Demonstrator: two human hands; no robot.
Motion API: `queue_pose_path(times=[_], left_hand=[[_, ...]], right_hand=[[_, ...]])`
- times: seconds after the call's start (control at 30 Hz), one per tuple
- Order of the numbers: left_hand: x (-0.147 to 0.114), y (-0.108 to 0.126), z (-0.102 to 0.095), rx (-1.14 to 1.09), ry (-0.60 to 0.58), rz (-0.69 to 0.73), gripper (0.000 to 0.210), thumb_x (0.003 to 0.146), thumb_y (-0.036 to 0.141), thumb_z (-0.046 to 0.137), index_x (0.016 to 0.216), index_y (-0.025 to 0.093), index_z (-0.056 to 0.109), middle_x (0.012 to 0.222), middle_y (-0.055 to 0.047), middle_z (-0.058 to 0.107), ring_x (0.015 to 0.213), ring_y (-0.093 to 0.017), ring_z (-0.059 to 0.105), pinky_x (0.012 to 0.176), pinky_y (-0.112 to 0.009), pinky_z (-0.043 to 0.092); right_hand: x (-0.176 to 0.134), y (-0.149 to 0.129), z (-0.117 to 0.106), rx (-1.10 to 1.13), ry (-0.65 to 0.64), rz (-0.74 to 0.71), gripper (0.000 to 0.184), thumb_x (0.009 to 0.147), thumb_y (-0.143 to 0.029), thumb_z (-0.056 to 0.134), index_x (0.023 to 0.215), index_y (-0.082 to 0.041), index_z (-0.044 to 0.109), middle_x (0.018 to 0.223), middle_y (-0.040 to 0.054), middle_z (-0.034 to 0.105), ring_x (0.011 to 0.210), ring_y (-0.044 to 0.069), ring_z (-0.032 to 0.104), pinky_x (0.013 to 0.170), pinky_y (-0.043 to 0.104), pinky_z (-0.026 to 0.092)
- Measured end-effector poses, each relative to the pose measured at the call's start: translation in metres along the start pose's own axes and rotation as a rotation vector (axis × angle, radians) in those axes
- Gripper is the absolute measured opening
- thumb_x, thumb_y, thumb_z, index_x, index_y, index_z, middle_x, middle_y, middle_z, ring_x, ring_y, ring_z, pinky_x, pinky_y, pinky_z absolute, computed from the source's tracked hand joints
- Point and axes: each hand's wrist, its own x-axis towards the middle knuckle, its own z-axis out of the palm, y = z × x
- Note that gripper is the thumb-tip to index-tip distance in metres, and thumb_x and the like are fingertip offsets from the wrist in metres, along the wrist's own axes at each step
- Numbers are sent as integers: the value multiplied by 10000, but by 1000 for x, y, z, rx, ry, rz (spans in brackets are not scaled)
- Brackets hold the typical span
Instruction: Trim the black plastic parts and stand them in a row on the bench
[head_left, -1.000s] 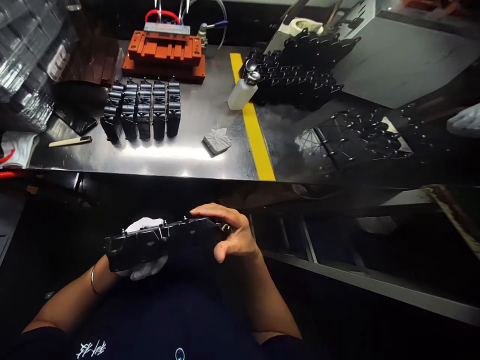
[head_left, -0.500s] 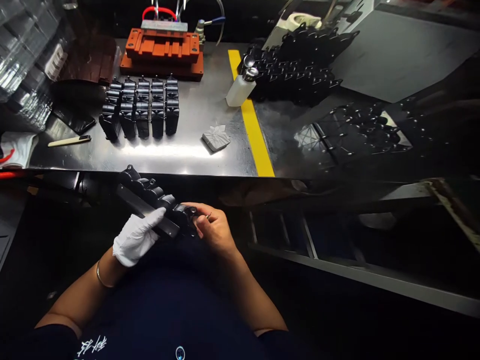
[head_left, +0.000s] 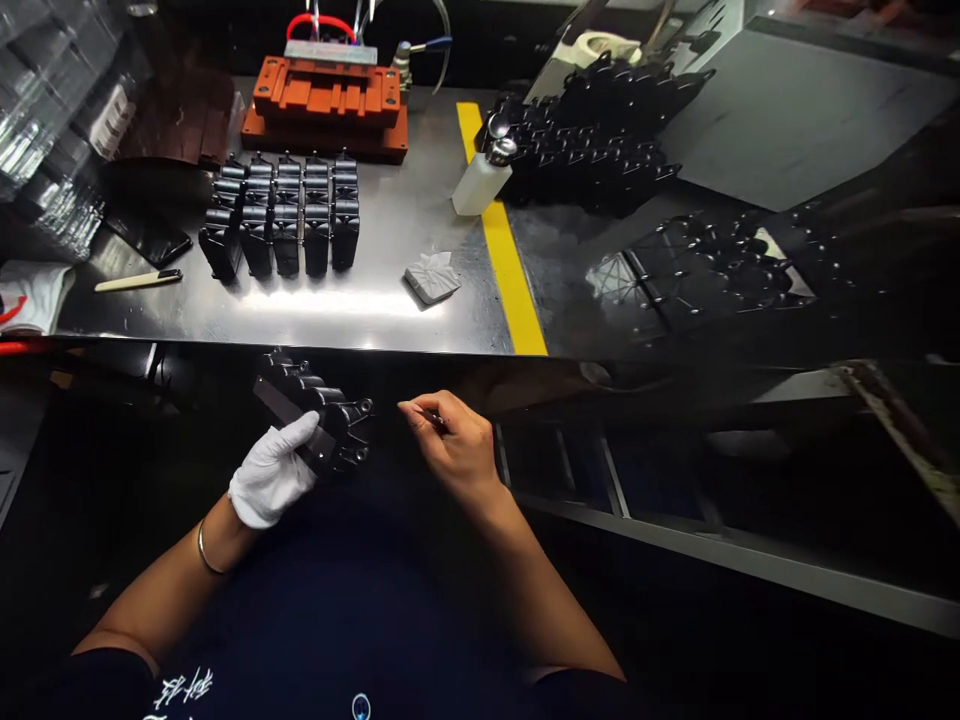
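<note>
My left hand (head_left: 274, 475), in a white glove, grips a black molded plastic part (head_left: 306, 395) by its flat side, thumb on top. The part has a row of rounded barrels and small screw lugs at its right end. It is held tilted in front of the table's edge. My right hand (head_left: 459, 445), bare, is closed in a pinch to the right of the part, apart from it. A thin dark object shows between its fingers, too small to name.
Several similar black parts (head_left: 287, 225) stand in rows on the metal table (head_left: 337, 325). Behind them is an orange fixture (head_left: 326, 100). A white pump bottle (head_left: 482, 182), a folded cloth pad (head_left: 433, 279), a pen (head_left: 139, 281) and a pile of black parts (head_left: 600, 140) lie around.
My right hand has drawn away from the part to the right. My left hand has turned the part a little, and its lugs now show at the right end.
</note>
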Motion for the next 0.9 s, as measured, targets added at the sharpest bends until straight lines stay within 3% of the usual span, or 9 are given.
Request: queue_pose_path(times=[0.1, 0.17, 0.27, 0.33, 0.47, 0.7, 0.8, 0.9], left_hand=[[-5, 7, -10, 213, -178, 4, 310, 731, 114, 711, 1041, 131, 700, 924, -73, 749, 863, -220, 717, 779, -291, 580], [-8, 10, -11, 331, -247, -6, 379, 659, 140, 778, 1031, 133, 711, 925, -83, 748, 848, -240, 713, 756, -298, 570], [-7, 11, -8, 450, -303, -27, 345, 613, 149, 812, 948, 118, 737, 843, -82, 748, 755, -215, 704, 694, -268, 545], [-6, 10, -6, 476, -319, -21, 346, 606, 160, 820, 942, 122, 741, 844, -85, 747, 753, -220, 702, 693, -277, 539], [-6, 4, -8, 421, -269, 30, 438, 655, 184, 799, 1079, 140, 699, 1003, -112, 735, 909, -277, 699, 822, -351, 537], [-6, -5, -6, 296, -206, 38, 600, 728, 220, 755, 1290, 137, 561, 1058, -123, 726, 997, -302, 683, 926, -418, 521], [-7, -7, -2, 210, -178, 36, 524, 788, 176, 692, 1293, 140, 556, 1033, -94, 736, 972, -251, 697, 922, -352, 536], [-8, -4, 5, 45, -69, -82, 341, 884, 93, 538, 1218, 125, 600, 919, -52, 753, 842, -151, 725, 824, -223, 569]], right_hand=[[6, 2, -11, -112, -160, -18, 297, 953, -383, 444, 813, -177, 605, 705, 41, 625, 565, 133, 546, 520, 249, 374], [9, -7, -18, 39, -327, -187, 394, 994, -401, 336, 794, -169, 584, 659, 26, 582, 559, 116, 523, 537, 239, 381], [12, -26, -21, 246, -498, -492, 492, 933, -579, 394, 705, -170, 545, 579, -8, 500, 521, 100, 448, 501, 233, 335], [14, -34, -18, 257, -477, -593, 507, 863, -626, 492, 620, -181, 498, 533, -31, 435, 493, 91, 383, 469, 240, 276], [15, -30, -11, 190, -305, -619, 530, 857, -583, 541, 521, -191, 420, 495, -39, 355, 477, 88, 322, 462, 256, 215], [12, -23, -3, 32, -129, -531, 520, 878, -606, 481, 581, -182, 524, 543, 7, 461, 518, 107, 406, 497, 258, 274], [13, -25, -1, -28, -122, -494, 553, 929, -577, 401, 551, -186, 503, 531, 13, 453, 517, 114, 397, 498, 267, 276], [17, -23, -4, -11, -153, -454, 540, 978, -515, 315, 614, -189, 545, 551, 21, 495, 523, 119, 437, 505, 263, 318]])
